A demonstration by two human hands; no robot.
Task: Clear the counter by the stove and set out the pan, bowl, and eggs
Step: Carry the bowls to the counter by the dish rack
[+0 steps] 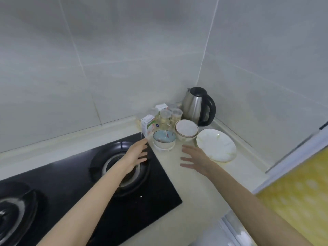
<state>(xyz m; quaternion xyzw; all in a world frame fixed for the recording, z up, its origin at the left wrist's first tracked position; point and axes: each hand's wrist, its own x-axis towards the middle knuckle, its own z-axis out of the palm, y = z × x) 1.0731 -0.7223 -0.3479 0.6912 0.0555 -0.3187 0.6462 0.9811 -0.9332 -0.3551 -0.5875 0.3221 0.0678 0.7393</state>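
A blue-lined bowl [164, 137] sits stacked on white bowls at the stove's right corner. Behind it stands a stack of white bowls [186, 129], and to the right lies a white plate [216, 147] with green marks. My left hand [137, 153] hovers over the right burner, fingers straight and pointing at the blue bowl, holding nothing. My right hand [194, 157] is spread open above the pale counter [170, 167], between the bowls and the plate. No pan or eggs are in view.
A steel kettle [197, 106] stands in the corner. Small cartons [148, 126] and clear jars [171, 114] crowd the back wall. The black gas stove [79, 192] fills the left. A yellow patterned surface [298, 190] lies at the right.
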